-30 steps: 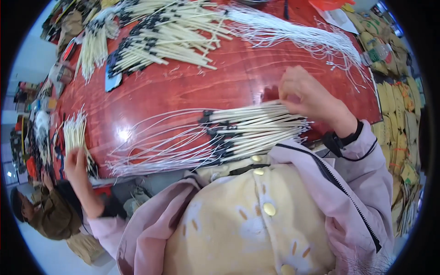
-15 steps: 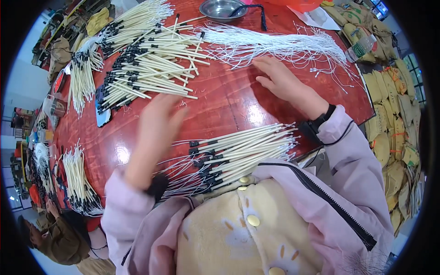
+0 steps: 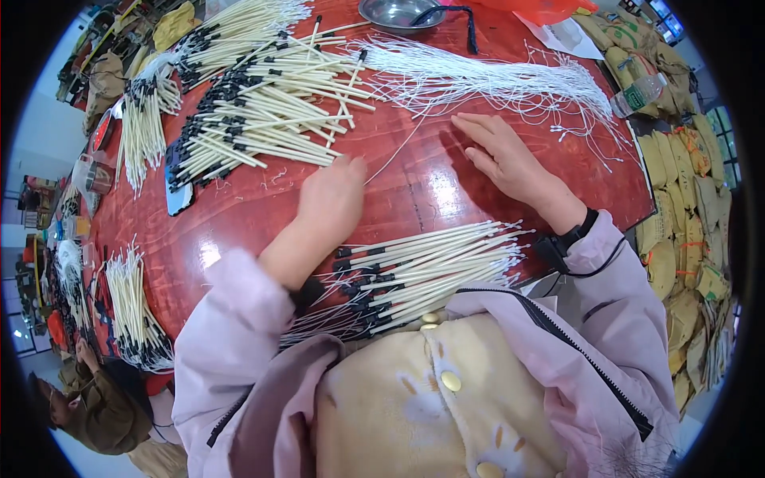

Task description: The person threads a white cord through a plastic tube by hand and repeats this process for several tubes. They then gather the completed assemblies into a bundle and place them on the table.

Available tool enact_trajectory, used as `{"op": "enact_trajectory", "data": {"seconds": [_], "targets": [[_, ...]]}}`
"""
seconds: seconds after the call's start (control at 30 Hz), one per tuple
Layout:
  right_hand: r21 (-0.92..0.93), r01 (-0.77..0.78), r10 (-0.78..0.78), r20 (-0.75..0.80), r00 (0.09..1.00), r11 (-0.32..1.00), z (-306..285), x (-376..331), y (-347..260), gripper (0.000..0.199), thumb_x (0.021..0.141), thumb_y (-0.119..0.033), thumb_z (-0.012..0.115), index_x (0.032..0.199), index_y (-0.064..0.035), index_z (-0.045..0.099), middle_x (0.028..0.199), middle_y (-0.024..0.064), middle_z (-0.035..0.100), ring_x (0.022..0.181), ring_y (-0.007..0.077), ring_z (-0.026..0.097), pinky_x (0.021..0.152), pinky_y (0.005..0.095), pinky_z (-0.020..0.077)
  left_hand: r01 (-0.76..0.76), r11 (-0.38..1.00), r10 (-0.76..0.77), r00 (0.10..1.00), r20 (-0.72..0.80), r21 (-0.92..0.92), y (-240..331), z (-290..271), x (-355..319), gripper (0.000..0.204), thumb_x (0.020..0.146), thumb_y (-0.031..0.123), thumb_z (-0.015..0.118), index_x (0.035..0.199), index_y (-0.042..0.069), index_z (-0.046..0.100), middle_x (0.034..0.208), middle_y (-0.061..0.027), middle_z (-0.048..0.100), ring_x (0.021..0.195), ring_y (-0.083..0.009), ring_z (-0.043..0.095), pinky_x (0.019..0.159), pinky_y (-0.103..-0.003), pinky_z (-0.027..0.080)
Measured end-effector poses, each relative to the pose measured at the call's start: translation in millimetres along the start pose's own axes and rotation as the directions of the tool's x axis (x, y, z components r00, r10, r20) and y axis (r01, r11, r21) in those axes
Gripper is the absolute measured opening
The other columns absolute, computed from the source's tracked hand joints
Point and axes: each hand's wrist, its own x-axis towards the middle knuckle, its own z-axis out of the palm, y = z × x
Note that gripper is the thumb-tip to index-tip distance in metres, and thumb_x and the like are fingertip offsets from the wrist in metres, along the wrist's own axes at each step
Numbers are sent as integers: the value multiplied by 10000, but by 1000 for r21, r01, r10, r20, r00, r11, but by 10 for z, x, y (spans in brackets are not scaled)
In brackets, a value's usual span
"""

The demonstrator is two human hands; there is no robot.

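Observation:
A single white cord (image 3: 396,153) stretches from the bundle of white cords (image 3: 494,76) at the back down to my left hand (image 3: 335,191), which is closed on its near end; the fingertips are partly hidden. My right hand (image 3: 510,159) hovers over the red table beside that bundle, fingers stretched and thumb apart, holding nothing. Left of the cords spreads a heap of cream sticks with black end caps (image 3: 263,115). Close to my body, below both hands, a row of similar capped sticks (image 3: 434,271) lies with white cord ends showing.
A metal bowl (image 3: 398,14) stands at the back edge. More stick bundles lie at left (image 3: 135,299), near a phone-like blue slab (image 3: 179,195). A plastic bottle (image 3: 639,94) rests at the right, beside stacked tan sacks (image 3: 677,207). Another person (image 3: 103,406) sits at lower left.
My left hand has moved right and closed; a white cord now runs from it to the bundle. My right hand stays open in nearly the same place.

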Motion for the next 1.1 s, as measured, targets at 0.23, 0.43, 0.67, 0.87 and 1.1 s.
{"op": "enact_trajectory", "data": {"seconds": [0.23, 0.43, 0.67, 0.87, 1.1], "targets": [[-75, 111, -105, 77, 991, 991, 59, 174, -414, 658, 926, -167, 689, 1532, -87, 445, 1545, 146, 443, 1316, 358, 460, 1119, 438, 385, 67, 997, -67, 998, 15, 28, -344, -214, -998, 72, 884, 56, 588, 954, 50, 600, 929, -153, 629, 872, -359, 676, 713, -471, 553], [-199, 257, -229, 151, 962, 946, 262, 475, -551, 752, 881, -340, 728, 1530, -88, 446, 1561, 142, 428, 1288, 361, 467, 1112, 463, 386, 93, 994, -96, 995, -35, -64, -465, -210, -1252, 77, 936, 118, 615, 972, 52, 596, 919, -171, 608, 854, -412, 639, 726, -512, 514], [-280, 319, -241, 280, 929, 906, 244, 424, -575, 800, 872, -491, 688, 1470, 2, 489, 1537, 163, 457, 1266, 359, 477, 1098, 475, 387, 160, 983, -167, 983, -80, -86, -564, -183, -1276, 82, 912, 117, 646, 942, 54, 602, 901, -166, 616, 857, -409, 641, 726, -510, 512], [-249, 230, -129, 365, 922, 941, 47, 236, -743, 814, 852, -528, 673, 1364, 94, 558, 1488, 181, 510, 1252, 361, 487, 1093, 458, 387, 299, 953, -300, 954, -25, -43, -765, -267, -1251, 80, 886, 107, 650, 935, 50, 621, 923, -160, 660, 886, -389, 669, 730, -493, 536], [-208, 220, -136, 355, 925, 953, 47, 216, -733, 813, 841, -546, 670, 1328, 99, 579, 1469, 192, 522, 1233, 371, 495, 1083, 460, 391, 392, 909, -376, 917, 131, -138, -880, -535, -959, 149, 870, 137, 688, 962, 35, 631, 1060, -171, 689, 972, -402, 672, 786, -510, 541]]}}
